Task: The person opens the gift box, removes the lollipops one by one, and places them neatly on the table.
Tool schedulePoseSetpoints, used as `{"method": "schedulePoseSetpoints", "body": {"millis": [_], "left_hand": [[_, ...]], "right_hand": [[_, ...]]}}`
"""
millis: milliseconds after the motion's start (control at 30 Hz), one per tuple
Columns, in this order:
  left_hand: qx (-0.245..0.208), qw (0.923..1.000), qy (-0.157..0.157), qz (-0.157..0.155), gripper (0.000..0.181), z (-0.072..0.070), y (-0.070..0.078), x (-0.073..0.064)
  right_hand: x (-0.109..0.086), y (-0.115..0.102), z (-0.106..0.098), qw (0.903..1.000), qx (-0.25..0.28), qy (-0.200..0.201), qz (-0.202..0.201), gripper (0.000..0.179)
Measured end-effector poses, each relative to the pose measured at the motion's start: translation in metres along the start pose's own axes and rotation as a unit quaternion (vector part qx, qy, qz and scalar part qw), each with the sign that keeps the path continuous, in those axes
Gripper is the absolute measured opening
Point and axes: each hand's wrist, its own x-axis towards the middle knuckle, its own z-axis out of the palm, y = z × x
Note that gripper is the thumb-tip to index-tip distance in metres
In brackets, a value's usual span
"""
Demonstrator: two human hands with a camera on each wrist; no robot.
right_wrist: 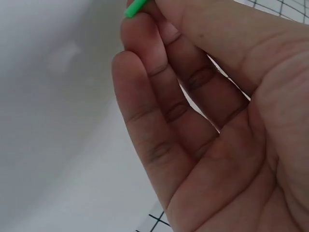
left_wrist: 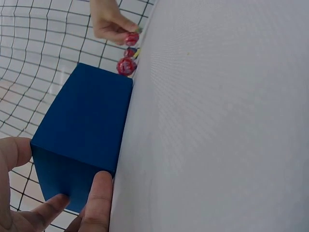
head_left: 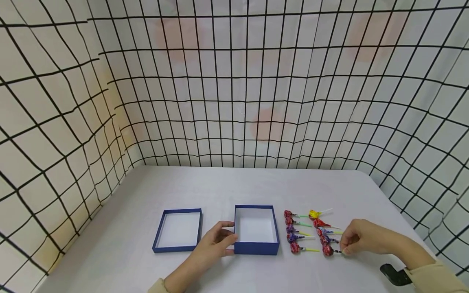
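My left hand [head_left: 216,242] rests against the left side of an open blue box [head_left: 256,248] with a white inside. In the left wrist view, its fingertips [left_wrist: 101,181] touch the box's side face, and the thumb lies at the upper corner. At the right, my right hand [head_left: 360,238] pinches the stick of a red-wrapped lollipop [head_left: 328,250], the nearest one in the right-hand column. The green end of the stick [right_wrist: 136,7] shows at the fingertips in the right wrist view. Another column of lollipops [head_left: 294,247] lies between the box and that column.
The shallow blue box lid [head_left: 176,247] lies left of the box, white inside up. A yellow-wrapped lollipop [head_left: 314,214] lies at the far end of the right-hand column. Black netting [head_left: 242,89] over white walls surrounds the white table [head_left: 234,185]. A black object [head_left: 395,275] sits by the right sleeve.
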Motion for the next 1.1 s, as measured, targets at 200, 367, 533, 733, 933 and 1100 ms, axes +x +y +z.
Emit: {"method": "schedulePoseSetpoints", "body": {"millis": [200,367,533,733,933,1100], "left_hand": [[-0.003,1.0,0.003,0.001,0.054,-0.001,0.0,-0.004],[0.005,0.9999,0.009,0.0,0.052,-0.003,0.0,-0.007],[0.022,0.9997,0.012,0.001,0.053,-0.007,0.004,-0.012],[0.188,0.978,0.063,0.065,0.056,-0.027,0.027,-0.022],[0.525,0.8209,0.193,0.113,0.081,-0.059,0.059,-0.026],[0.591,0.7717,0.225,0.066,0.09,-0.069,0.068,-0.024]], "right_hand": [[0.005,0.008,0.003,0.9999,-0.007,0.008,0.01,0.006],[0.007,0.005,0.004,0.9996,-0.009,0.014,0.021,0.007],[0.005,-0.005,0.0,0.9991,-0.022,0.028,0.024,0.006],[-0.006,-0.035,-0.003,0.9785,-0.128,0.158,0.033,0.034],[-0.011,-0.063,0.004,0.9114,-0.256,0.315,0.068,0.088],[-0.006,-0.074,0.009,0.8977,-0.277,0.327,0.104,0.098]]}}
